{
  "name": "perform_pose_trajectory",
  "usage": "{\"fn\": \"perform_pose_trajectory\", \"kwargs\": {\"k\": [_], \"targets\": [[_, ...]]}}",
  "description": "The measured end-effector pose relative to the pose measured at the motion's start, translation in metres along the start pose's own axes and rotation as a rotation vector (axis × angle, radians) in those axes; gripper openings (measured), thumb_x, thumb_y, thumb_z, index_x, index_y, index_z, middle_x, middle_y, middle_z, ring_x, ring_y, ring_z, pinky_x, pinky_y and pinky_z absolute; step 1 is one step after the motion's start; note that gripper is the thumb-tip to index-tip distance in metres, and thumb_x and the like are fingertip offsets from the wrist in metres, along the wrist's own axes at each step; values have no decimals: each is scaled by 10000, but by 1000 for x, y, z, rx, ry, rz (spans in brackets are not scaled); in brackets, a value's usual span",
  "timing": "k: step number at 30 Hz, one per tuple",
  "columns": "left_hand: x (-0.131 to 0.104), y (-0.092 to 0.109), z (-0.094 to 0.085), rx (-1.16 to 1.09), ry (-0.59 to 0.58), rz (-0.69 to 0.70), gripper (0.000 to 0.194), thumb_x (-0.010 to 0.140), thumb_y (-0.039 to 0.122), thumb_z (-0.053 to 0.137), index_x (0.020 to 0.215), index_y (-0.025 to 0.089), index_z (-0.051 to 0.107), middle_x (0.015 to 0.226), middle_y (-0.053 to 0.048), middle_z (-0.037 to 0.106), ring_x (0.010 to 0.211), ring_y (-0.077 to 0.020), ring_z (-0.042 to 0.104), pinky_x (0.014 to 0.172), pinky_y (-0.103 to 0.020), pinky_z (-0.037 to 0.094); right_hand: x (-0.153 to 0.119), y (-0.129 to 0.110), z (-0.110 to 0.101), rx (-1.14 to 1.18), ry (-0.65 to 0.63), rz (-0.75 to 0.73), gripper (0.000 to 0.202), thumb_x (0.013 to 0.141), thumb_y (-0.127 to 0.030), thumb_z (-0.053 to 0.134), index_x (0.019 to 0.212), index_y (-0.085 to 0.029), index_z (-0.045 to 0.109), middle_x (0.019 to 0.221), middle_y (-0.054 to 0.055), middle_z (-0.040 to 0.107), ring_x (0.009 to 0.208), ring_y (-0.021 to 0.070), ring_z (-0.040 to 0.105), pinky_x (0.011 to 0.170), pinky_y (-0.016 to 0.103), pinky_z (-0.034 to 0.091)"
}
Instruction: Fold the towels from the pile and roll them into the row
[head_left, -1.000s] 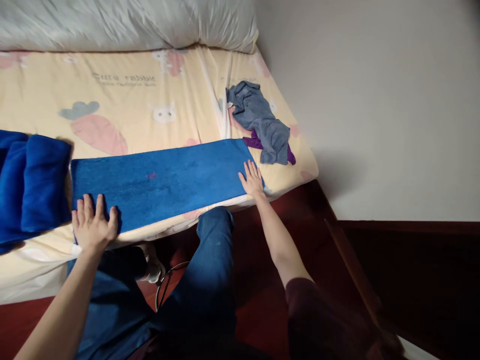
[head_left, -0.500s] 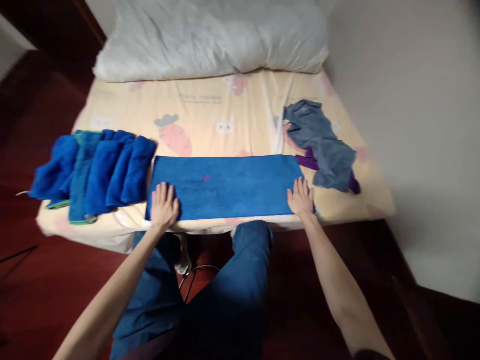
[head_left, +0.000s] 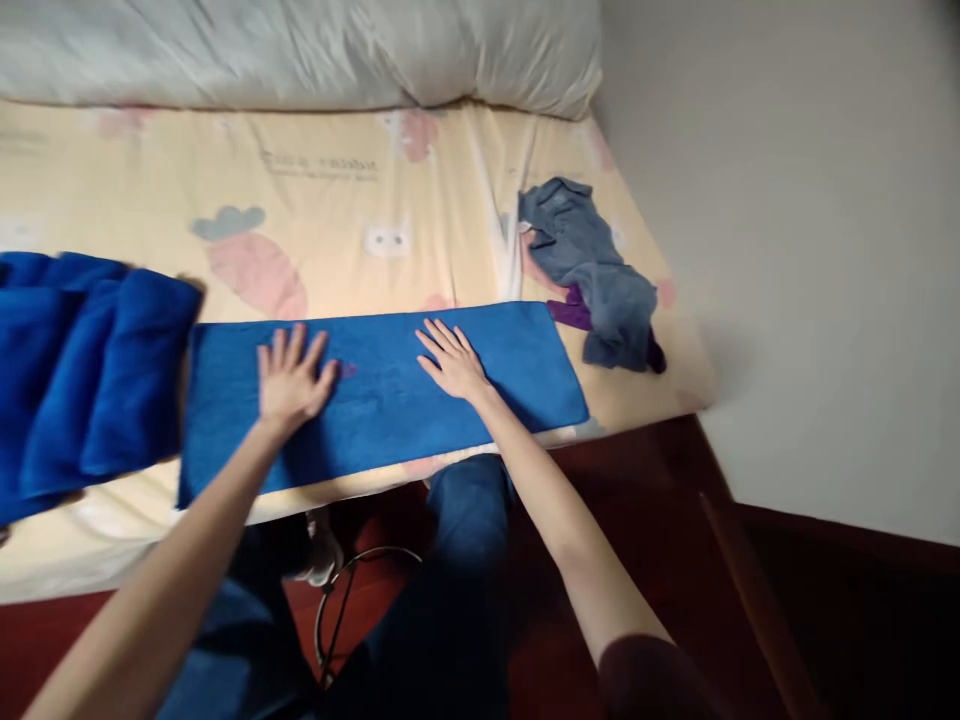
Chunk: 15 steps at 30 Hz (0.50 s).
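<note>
A long blue towel [head_left: 375,430] lies spread flat along the near edge of the bed. Palm down on its left part is my left hand [head_left: 291,380], fingers spread, with a small purple mark just right of it. My right hand [head_left: 454,362] rests palm down near the towel's middle, its fingers also spread. Neither hand grips anything.
Several folded blue towels [head_left: 142,370] sit at the left. Crumpled grey-blue cloth [head_left: 577,240] with a purple cloth [head_left: 571,310] partly under it lies at the right. A pale bedding roll [head_left: 315,55] spans the back of the patterned bed sheet [head_left: 330,250]; a wall [head_left: 787,250] stands right.
My right hand has moved left from the towel's right end to near its middle. My left hand has shifted inward and away from the bed's near edge. The view has turned right.
</note>
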<state>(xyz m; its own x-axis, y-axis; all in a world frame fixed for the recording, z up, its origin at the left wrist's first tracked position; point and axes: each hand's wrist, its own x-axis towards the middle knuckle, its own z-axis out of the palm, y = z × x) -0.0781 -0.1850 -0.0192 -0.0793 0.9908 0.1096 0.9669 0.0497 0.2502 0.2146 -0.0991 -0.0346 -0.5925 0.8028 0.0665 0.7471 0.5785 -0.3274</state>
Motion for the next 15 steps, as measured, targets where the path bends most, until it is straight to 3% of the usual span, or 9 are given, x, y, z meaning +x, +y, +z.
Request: {"fn": "perform_pose_trajectory", "kwargs": {"k": [3,6,10,12,15], "targets": [[-1,-44,-14,36,40,-98,676,1027,570,207,1572,197,350,1685,-96,197,1558,-353,89,1236,-599,75,-12,51,-20,-48,-1,94,577,1054,-436,337,1593,-229,331,1686,18,206,1571,202,145,1297,459,72],[-3,-70,-23,54,49,-158,717,1006,629,173,1579,228,333,1688,-75,194,1554,-353,117,1232,-593,121,-25,106,-40,-69,14,186,584,1052,-424,341,1596,-213,320,1685,37,214,1569,212,156,1293,470,80],[-1,-84,-23,74,48,-181,736,990,651,146,1588,253,311,1692,-58,185,1558,-322,136,1238,-561,151,-51,184,-71,-48,60,423,570,1057,-425,346,1579,-196,354,1640,85,334,1531,240,282,1252,472,223],[2,-86,-21,81,39,-184,741,986,653,144,1591,257,304,1693,-56,180,1560,-315,129,1242,-550,147,-67,220,-86,-39,106,564,566,1074,-413,289,1539,-117,416,1567,149,447,1473,225,387,1214,400,291],[4,-85,-19,99,17,-191,753,979,653,140,1592,247,301,1696,-63,166,1561,-322,119,1243,-552,142,-83,258,-101,-96,123,612,640,1083,-414,200,1438,26,500,1458,251,537,1394,196,472,1170,323,311]]}}
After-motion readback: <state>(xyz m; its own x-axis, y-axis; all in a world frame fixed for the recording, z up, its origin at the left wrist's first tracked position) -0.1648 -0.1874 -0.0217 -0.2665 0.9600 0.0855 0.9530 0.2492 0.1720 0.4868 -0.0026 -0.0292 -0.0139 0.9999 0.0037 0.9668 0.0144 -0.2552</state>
